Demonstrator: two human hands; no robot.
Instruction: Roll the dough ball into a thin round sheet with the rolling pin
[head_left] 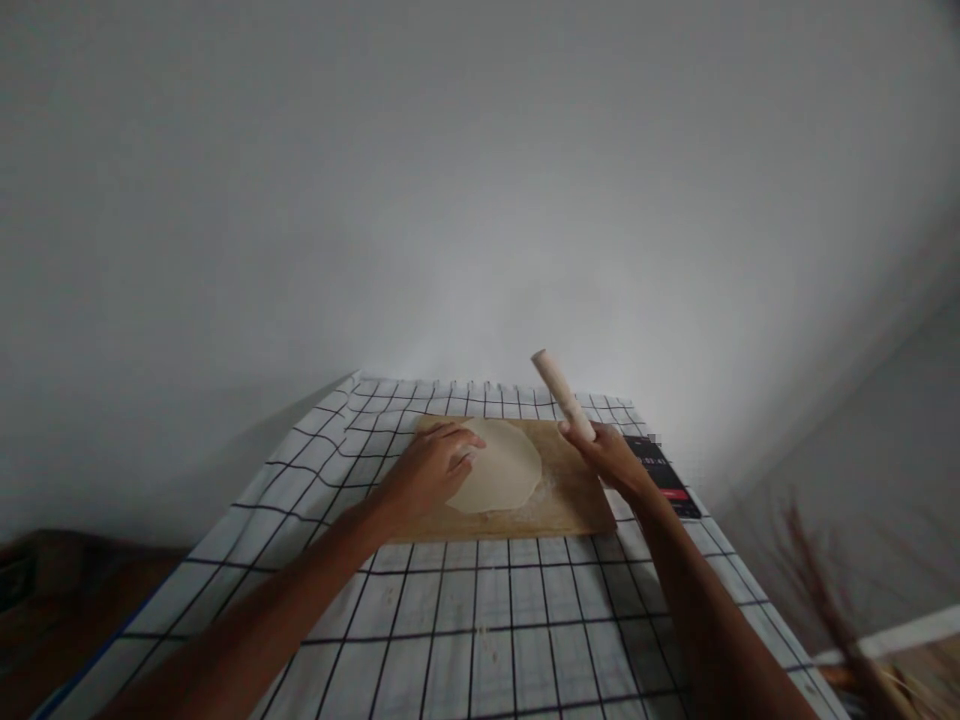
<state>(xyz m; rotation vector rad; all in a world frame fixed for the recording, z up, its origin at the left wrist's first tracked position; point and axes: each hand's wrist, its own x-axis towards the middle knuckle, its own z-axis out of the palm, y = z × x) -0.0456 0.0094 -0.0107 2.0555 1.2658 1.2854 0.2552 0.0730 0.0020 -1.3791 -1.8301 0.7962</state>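
One pin [561,390] is gripped in my right hand [604,454] near the board's [574,500] right edge; my left hand [433,468], perhaps pinching dough [502,468], could tear it by tugging.

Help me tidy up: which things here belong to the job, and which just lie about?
In use:
dough, at the left hand
rolling pin, in the right hand
board and cloth, beneath

Apparently lying about:
screen, right of the board
twiggy thing, blurred
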